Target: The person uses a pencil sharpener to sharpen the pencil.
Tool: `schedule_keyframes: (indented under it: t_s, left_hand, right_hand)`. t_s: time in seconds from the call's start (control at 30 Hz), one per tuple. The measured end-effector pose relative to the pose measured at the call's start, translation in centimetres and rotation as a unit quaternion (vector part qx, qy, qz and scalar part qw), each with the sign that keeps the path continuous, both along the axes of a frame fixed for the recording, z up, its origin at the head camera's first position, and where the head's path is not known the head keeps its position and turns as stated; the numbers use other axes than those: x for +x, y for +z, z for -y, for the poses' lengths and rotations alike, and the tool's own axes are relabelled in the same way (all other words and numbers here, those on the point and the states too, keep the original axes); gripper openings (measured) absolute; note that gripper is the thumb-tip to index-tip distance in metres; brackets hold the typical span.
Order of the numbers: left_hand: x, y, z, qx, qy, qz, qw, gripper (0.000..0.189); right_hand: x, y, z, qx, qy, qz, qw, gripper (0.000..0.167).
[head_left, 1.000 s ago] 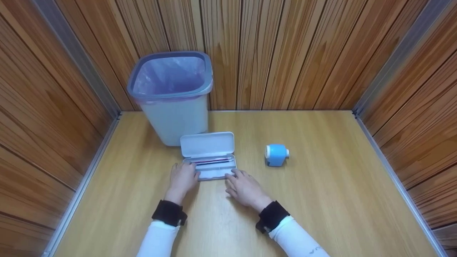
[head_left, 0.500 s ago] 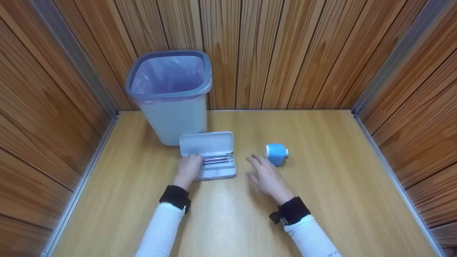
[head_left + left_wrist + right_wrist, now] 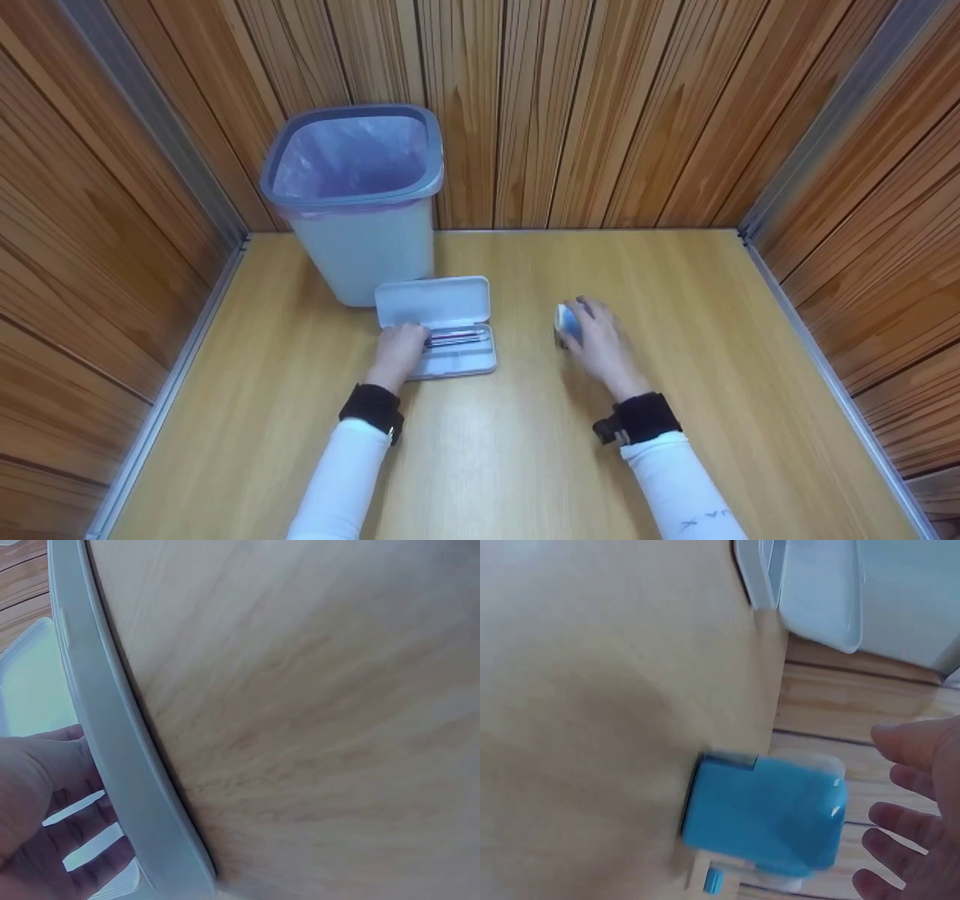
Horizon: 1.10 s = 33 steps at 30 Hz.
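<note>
A pale pencil case (image 3: pixel 454 362) lies with its lid (image 3: pixel 442 301) raised, and several pencils (image 3: pixel 459 337) sit in its back part. My left hand (image 3: pixel 399 351) rests over the case's left end, hiding the near ends of the pencils. In the left wrist view, its spread fingers (image 3: pixel 79 829) lie inside the case behind the front wall. To the right stands a blue crank pencil sharpener (image 3: pixel 761 814) with a white end and a small blue knob. My right hand (image 3: pixel 602 349) hovers over it; the right wrist view shows the fingers parted and off the sharpener.
A tall bin (image 3: pixel 367 255) with a grey rim and a plastic liner stands behind the pencil case, close to the lid. Wood-plank walls (image 3: pixel 525 112) enclose the wooden tabletop (image 3: pixel 510 450) at the back and both sides.
My right hand has left the case's right corner and moved right to the sharpener. My left hand has shifted slightly up and right over the pencils. The lid stays raised.
</note>
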<state>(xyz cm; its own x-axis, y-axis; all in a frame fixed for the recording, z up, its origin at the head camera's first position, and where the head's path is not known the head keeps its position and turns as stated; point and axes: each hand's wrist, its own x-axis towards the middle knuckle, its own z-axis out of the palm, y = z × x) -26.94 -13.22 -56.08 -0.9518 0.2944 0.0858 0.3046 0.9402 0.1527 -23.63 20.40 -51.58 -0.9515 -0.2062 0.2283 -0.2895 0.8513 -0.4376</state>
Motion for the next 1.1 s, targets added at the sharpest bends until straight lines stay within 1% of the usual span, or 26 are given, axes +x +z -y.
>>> schedule_keyframes:
  t_s: [0.1, 0.2, 0.37, 0.43, 0.53, 0.63, 0.77, 0.87, 1.1]
  left_hand:
    - [0.0, -0.1, -0.1, -0.004, 0.000, 0.003, 1.0000, 0.012]
    - [-0.1, -0.2, -0.2, -0.006, 0.000, 0.004, 1.0000, 0.010]
    - [-0.2, -0.3, -0.3, -0.008, -0.003, 0.004, 1.0000, 0.010]
    - [-0.2, -0.3, -0.3, -0.016, -0.002, 0.004, 0.9999, 0.008]
    - [-0.2, -0.3, -0.2, -0.027, 0.001, 0.007, 0.9996, 0.005]
    - [0.0, -0.3, 0.0, -0.035, 0.005, 0.014, 0.9993, 0.006]
    - [0.2, -0.4, 0.2, -0.045, 0.002, 0.026, 0.9987, 0.007]
    - [0.3, -0.4, 0.5, -0.049, -0.004, 0.026, 0.9985, 0.010]
    - [0.9, 0.1, 1.2, -0.050, -0.014, 0.001, 0.9987, 0.014]
  right_hand:
    - [-0.4, -0.2, -1.2, 0.008, -0.013, 0.027, 0.9995, 0.064]
    - [-0.9, -0.5, -1.9, 0.019, -0.014, 0.047, 0.9986, 0.069]
    - [-1.6, -0.9, -2.5, 0.025, -0.012, 0.072, 0.9971, 0.073]
    - [-1.9, -1.0, -2.7, 0.024, -0.008, 0.080, 0.9965, 0.073]
    - [-2.4, -1.0, -2.7, 0.019, -0.005, 0.099, 0.9949, 0.074]
    - [-2.8, -1.0, -2.6, 0.004, -0.006, 0.128, 0.9917, 0.074]
    - [-3.0, -0.6, -2.4, -0.016, -0.009, 0.156, 0.9876, 0.072]
    - [-3.1, -0.3, -2.2, -0.023, -0.008, 0.167, 0.9857, 0.071]
    - [-3.3, -0.4, -2.0, -0.035, -0.001, 0.175, 0.9840, 0.071]
